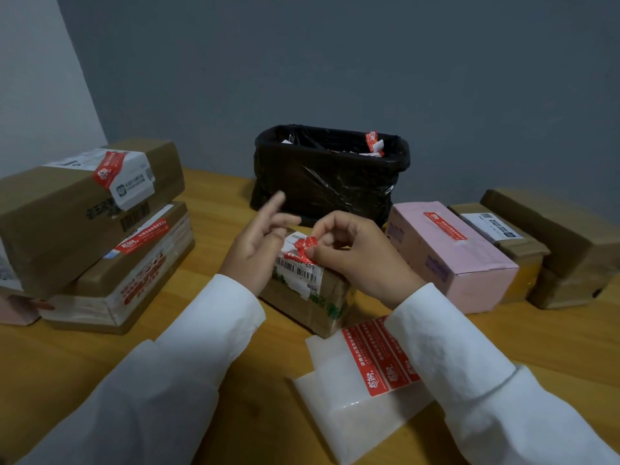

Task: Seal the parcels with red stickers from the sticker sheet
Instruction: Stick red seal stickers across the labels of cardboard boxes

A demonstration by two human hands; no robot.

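A small brown parcel [307,297] with a barcode label lies on the table in front of me. A crumpled red sticker [302,251] sits on its top, pinched by my right hand [352,253] between thumb and fingers. My left hand [260,239] hovers at the parcel's left edge, fingers spread and blurred, holding nothing. The sticker sheet [369,367], white backing with red stickers, lies near the front, partly under my right sleeve.
Two stacked brown parcels [84,209] with red stickers stand at the left. A pink box [449,253] with a red sticker and brown parcels [543,243] stand at the right. A black-lined bin [330,172] holding scraps stands behind, against the grey wall.
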